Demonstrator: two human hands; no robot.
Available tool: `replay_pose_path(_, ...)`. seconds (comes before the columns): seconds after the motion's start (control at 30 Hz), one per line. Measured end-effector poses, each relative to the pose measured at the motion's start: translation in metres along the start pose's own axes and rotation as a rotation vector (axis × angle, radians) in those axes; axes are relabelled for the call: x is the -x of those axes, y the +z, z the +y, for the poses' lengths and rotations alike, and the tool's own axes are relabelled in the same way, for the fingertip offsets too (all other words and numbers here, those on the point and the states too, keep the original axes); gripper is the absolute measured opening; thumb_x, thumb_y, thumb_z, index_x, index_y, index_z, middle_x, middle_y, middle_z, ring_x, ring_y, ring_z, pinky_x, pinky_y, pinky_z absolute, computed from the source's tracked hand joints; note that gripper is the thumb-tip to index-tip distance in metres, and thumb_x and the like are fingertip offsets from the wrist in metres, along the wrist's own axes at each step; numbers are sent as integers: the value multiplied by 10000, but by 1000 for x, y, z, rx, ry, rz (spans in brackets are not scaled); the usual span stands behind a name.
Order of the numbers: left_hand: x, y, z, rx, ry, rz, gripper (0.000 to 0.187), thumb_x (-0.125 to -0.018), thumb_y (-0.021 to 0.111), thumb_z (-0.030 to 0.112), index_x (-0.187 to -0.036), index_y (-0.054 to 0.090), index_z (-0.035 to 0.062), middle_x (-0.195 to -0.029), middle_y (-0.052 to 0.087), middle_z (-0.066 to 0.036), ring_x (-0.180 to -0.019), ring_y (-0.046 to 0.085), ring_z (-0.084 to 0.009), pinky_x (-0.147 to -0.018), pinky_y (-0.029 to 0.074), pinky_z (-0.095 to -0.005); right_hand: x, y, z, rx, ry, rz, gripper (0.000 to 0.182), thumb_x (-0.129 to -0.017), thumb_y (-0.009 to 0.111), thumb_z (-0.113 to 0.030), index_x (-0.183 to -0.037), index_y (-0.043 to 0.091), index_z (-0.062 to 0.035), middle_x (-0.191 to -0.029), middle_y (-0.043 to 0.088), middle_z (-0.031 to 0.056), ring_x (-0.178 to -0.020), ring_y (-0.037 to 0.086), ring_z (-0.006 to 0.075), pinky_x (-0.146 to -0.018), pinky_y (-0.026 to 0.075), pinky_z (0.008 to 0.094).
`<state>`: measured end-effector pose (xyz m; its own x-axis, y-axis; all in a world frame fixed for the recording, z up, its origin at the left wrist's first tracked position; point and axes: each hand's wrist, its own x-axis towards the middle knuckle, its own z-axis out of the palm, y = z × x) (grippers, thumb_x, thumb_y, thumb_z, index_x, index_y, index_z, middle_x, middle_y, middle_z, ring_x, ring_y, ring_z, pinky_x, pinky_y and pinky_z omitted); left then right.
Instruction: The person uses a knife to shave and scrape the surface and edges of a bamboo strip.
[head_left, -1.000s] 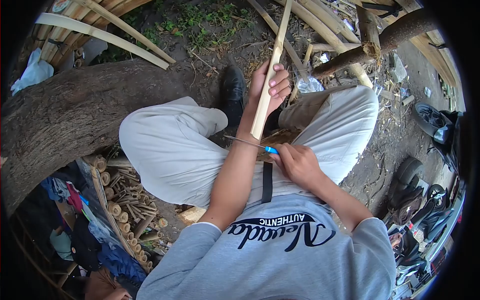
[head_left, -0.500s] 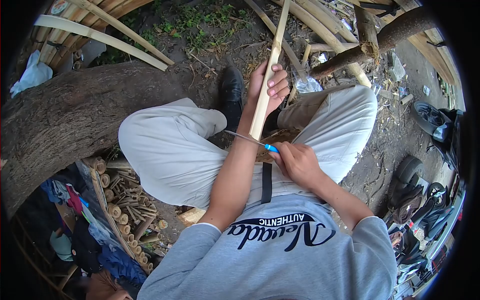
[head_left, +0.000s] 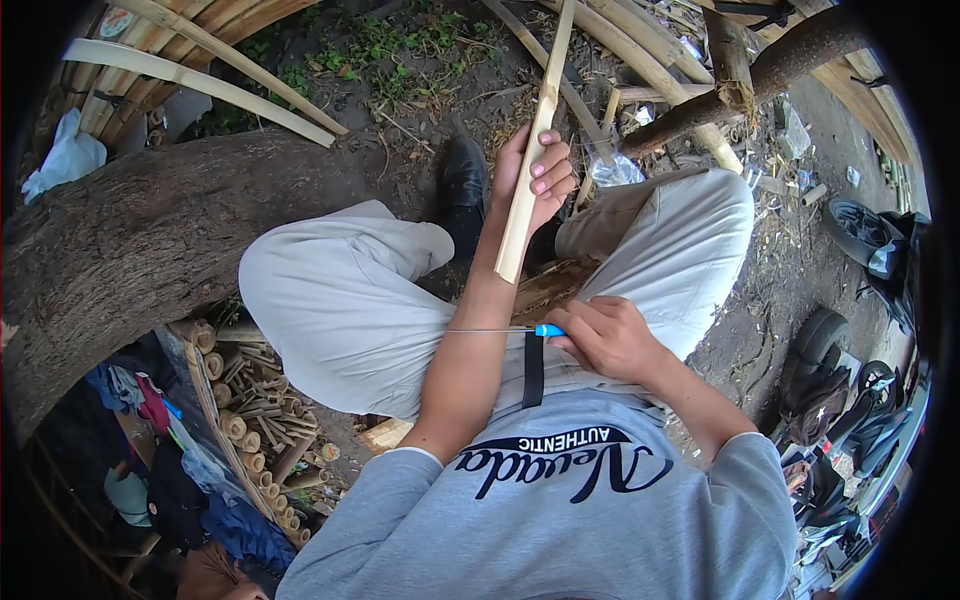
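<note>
My left hand is wrapped round a long pale bamboo strip, which slants from the top of the view down to a cut lower end over my left forearm. Closed round the blue handle of a knife, my right hand is low in front of my waist. The thin blade points left across my left forearm, below the strip's end and apart from it. What lies under the fingers of each hand is hidden.
A thick trunk curves along the left. Cut bamboo pieces are stacked at lower left. Bamboo poles and a dark branch lie at upper right. Wheels stand at the right. My bent legs flank my hands.
My right hand has drawn the knife down toward my waist, away from the strip's lower end, and the blade has turned level. The strip and my left hand have shifted slightly left.
</note>
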<state>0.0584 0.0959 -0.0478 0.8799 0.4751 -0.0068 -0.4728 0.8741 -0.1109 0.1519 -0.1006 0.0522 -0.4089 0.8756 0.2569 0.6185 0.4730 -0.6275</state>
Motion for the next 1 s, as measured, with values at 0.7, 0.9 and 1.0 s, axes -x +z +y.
replay_pose_path(0.7,1,-11,-5,-18,-4,-42,391,-1090,243,323,-924,497,77,-633,427,-13,-457,425,-136,-459,357,-278,-29,-7,29,118,153,146,277,-932,641,-317,-1008,603,-53,-794,500,82,-594,580,250,-544,471,380)
replay_pose_path(0.9,4,-13,-8,-69,41,-64,384,-1096,278,345,-926,494,76,-634,439,-21,-465,427,-127,-438,359,-260,-30,2,22,91,137,86,305,-949,632,-341,-850,528,-72,-681,513,82,-536,558,267,-504,450,380)
replay_pose_path(1.0,5,-18,-9,-46,23,-107,372,-1095,285,338,-933,489,73,-638,445,-28,-466,436,-127,-426,362,-269,-27,1,29,68,87,45,313,-953,630,-348,-848,525,-73,-622,523,73,-507,557,282,-484,449,388)
